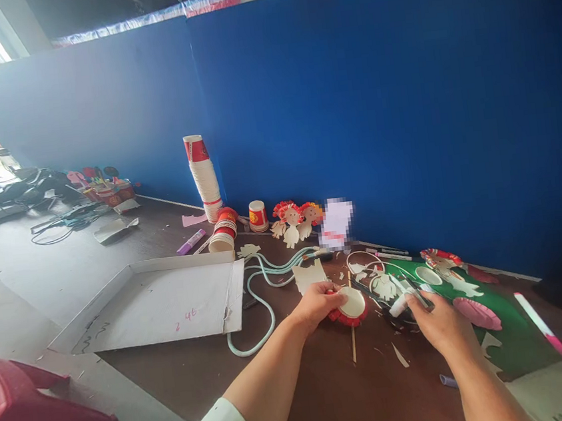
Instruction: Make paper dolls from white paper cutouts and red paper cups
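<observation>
My left hand (322, 301) pinches the left edge of a red-fringed paper cup piece (353, 302), its round pale middle facing up. A thin wooden stick (354, 350) shows above and below this piece and passes behind it. My right hand (435, 318) is closed around a white and dark tool (400, 305), just right of the cup piece; its exact kind is hard to make out. Beneath and behind the tool lie dark parts and a white cable (360, 254). A pink scalloped disc (477, 314) lies right of my right hand.
A shallow white box (159, 297) lies left, beside a pale blue hose (271, 312). Stacked paper cups (204, 178) and paper figures (291, 219) stand near the blue wall (374, 93). Markers (541, 324) and paper scraps surround a green mat (514, 326). A red stool (25, 405) stands lower left.
</observation>
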Demonstrator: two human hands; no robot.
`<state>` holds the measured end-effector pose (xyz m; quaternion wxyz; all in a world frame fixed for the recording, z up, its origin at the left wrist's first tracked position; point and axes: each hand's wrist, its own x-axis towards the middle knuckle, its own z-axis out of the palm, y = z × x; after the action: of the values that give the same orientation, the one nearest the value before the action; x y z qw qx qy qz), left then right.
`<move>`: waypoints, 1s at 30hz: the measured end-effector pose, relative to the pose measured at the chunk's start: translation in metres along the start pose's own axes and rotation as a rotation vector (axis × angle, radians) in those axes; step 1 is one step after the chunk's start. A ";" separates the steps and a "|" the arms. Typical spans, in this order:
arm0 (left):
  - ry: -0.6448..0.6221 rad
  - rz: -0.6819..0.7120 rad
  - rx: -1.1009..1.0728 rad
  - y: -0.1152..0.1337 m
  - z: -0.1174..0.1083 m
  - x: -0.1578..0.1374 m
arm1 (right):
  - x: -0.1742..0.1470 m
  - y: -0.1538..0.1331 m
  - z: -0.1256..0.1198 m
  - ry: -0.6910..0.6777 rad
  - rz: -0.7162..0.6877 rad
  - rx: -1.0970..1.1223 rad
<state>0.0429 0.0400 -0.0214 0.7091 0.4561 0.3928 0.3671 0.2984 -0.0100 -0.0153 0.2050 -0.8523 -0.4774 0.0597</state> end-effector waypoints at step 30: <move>-0.063 0.013 -0.009 0.004 0.000 -0.004 | -0.058 -0.071 -0.002 -0.478 -0.181 0.820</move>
<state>0.0404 0.0374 -0.0170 0.7209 0.4668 0.3656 0.3588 0.2118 -0.0268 0.0103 0.4129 -0.6188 -0.5206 0.4190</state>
